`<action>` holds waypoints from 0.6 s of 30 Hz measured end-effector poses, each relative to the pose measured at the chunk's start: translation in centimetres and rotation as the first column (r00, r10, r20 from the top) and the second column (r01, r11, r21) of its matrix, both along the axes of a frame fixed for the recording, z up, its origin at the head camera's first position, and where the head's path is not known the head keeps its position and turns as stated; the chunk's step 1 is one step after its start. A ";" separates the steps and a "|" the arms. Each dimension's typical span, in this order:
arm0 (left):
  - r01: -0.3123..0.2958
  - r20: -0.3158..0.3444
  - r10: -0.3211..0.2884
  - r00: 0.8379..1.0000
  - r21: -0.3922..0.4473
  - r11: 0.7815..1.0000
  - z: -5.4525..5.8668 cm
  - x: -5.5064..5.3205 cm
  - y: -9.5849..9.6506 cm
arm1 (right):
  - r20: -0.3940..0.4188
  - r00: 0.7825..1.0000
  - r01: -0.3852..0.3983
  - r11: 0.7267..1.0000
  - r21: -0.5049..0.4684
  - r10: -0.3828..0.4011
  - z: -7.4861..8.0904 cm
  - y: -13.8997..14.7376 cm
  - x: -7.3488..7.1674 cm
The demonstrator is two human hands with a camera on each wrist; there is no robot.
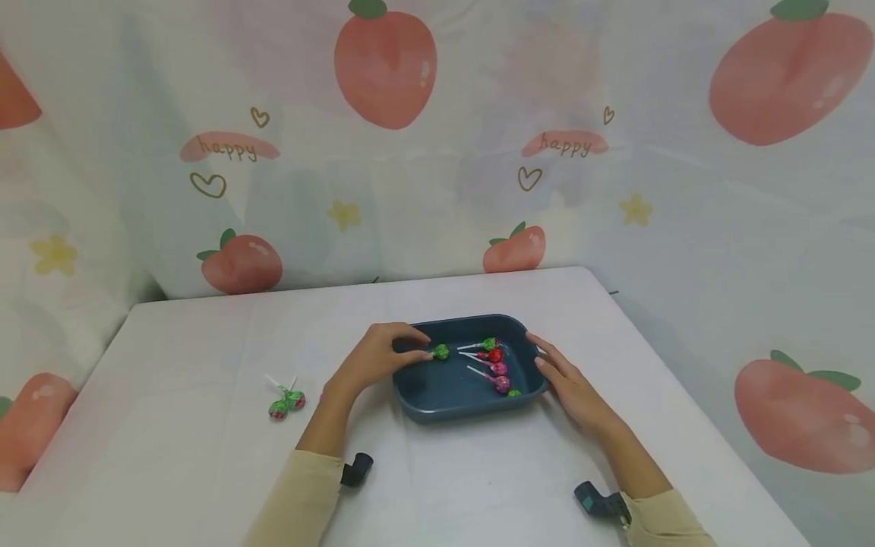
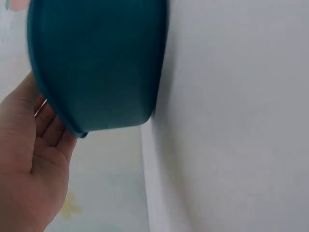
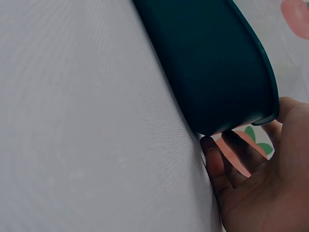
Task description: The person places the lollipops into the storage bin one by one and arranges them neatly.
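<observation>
Reaching over the tray's (image 1: 437,389) left end, the left hand (image 1: 374,357) had its thumb at a green lollipop (image 1: 441,352) inside the tray, though whether it pinched the mostly hidden stick I could not tell. That lollipop's head lay just beyond the thumb tip, toward the tray's right end, the left hand much the nearer. Gripping that right end, the right hand (image 1: 577,395) stood opposite along the tray's long axis, past the other lollipops (image 1: 500,369).
</observation>
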State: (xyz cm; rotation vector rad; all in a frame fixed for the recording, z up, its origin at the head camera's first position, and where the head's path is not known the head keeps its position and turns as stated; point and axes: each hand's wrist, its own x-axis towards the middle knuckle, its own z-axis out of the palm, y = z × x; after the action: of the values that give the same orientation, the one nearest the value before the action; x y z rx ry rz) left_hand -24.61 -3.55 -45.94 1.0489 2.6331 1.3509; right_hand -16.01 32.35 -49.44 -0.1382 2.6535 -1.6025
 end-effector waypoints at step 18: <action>-0.063 0.056 0.058 0.997 0.086 0.994 0.0 0.0 -7.0 | -0.007 1.000 -0.014 1.000 -0.013 0.014 0.1 0.1 0.0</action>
State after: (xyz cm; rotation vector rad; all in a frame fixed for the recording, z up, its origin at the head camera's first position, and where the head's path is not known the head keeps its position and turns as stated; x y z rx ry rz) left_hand -24.62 -10.58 -45.92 0.9345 2.6092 1.4973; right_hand -16.02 32.40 -49.38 -0.1628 2.6421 -1.6182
